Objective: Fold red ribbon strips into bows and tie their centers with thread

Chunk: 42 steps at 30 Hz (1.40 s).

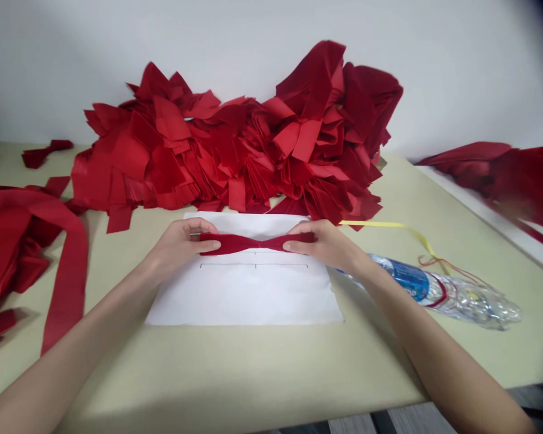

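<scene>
A red velvet ribbon bow [239, 243], pinched narrow at its middle, is stretched level between my hands. My left hand [177, 242] grips its left end between thumb and fingers. The right end is pinched the same way by my right hand [328, 242]. Beneath the bow lies a white sheet of paper [248, 295] with thin black ruled lines and short tick marks; the bow is just above the upper line. Whether the bow touches the paper, I cannot tell.
Behind the paper rises a large heap of red ribbon pieces [235, 150]. More red ribbon [67, 271] lies at the left. On the right are a crumpled plastic bottle [407, 280], a yellow strip [389, 224] and another red pile [502, 169]. The table's front edge is near.
</scene>
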### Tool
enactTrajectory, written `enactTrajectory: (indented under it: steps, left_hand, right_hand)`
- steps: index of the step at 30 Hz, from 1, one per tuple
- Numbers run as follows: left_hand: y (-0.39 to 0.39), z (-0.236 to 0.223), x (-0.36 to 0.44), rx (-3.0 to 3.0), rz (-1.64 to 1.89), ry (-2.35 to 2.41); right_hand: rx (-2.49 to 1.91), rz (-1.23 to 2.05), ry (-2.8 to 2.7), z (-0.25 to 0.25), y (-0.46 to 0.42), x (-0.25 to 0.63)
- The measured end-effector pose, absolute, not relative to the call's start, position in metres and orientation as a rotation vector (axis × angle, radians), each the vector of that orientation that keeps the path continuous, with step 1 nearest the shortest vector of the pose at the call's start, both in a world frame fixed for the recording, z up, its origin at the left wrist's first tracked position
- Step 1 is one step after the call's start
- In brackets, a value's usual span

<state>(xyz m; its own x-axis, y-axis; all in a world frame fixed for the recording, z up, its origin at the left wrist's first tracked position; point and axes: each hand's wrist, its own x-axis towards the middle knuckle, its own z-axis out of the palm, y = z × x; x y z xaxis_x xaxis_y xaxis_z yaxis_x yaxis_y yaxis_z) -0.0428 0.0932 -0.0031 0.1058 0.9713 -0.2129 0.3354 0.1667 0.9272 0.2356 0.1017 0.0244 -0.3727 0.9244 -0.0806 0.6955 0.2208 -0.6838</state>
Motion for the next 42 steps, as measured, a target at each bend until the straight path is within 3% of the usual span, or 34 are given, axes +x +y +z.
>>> enactTrajectory:
  steps: [6, 11, 16, 21, 30, 42]
  left_hand:
    - [0.094, -0.001, -0.045, 1.311, 0.716, 1.431]
    - [0.097, 0.0, -0.052, 1.28, 0.725, 1.427]
    - [0.099, 0.001, -0.056, 1.284, 0.717, 1.411]
    - [0.101, 0.001, -0.062, 1.245, 0.715, 1.387]
    - [0.103, -0.005, -0.061, 1.348, 0.703, 1.466]
    - [0.102, -0.003, -0.06, 1.513, 0.76, 1.561]
  right_hand:
    - [-1.52, 0.924, -2.1, 0.014, 0.107, 0.241]
    - [-1.564, 1.129, -1.924, 0.02, 0.109, 0.241]
    - [-1.563, 0.899, -1.973, 0.02, 0.11, 0.243]
    - [-1.541, 1.0, -1.964, 0.017, 0.114, 0.247]
    - [-1.759, 0.685, -2.138, 0.013, 0.114, 0.25]
    - [-1.782, 0.698, -2.178, 0.017, 0.111, 0.248]
